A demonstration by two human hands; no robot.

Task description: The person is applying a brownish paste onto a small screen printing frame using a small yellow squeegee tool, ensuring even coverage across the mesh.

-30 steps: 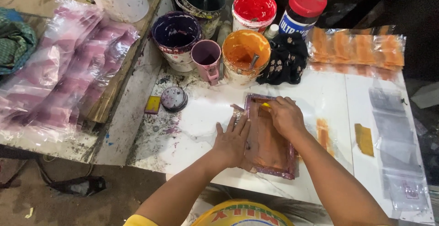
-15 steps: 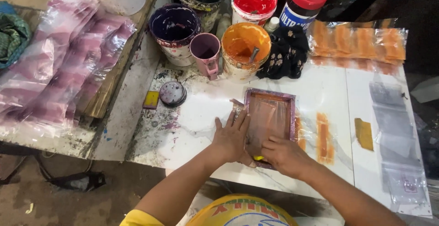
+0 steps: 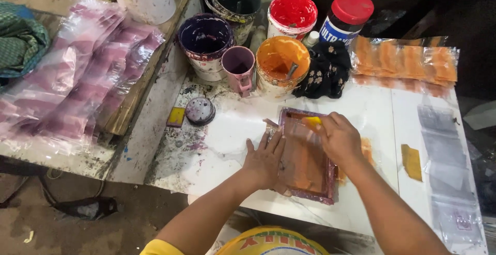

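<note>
Head cam looked straight down on a messy white table [image 3: 227, 131], where a small screen-printing frame [image 3: 305, 157] lay flat near the front edge. Left hand [image 3: 264, 161] was spread open, palm down, pressing on the frame's left rail. Right hand [image 3: 338, 140] was curled shut around a small yellow squeegee [image 3: 311, 123] at the frame's far end, blade touching the orange-stained mesh.

My take on doing this bit well: keep that left palm firmly planted so the frame can't creep, hold the blade at an even tilt, and draw it along the mesh with steady pressure. Skewing sideways would probably smear the print.

Ink tubs sat behind: orange pot [image 3: 282, 66], red pot [image 3: 292, 15], purple bucket [image 3: 205, 39], plus a purple mug [image 3: 239, 68]. Printed plastic bags [image 3: 72, 79] were piled off to the left.

Couldn't see what was under the frame, the mesh and hands covered it. Most of the squeegee was buried in the fist. A yellow thing at the bottom edge was cut off, no idea what it was.
</note>
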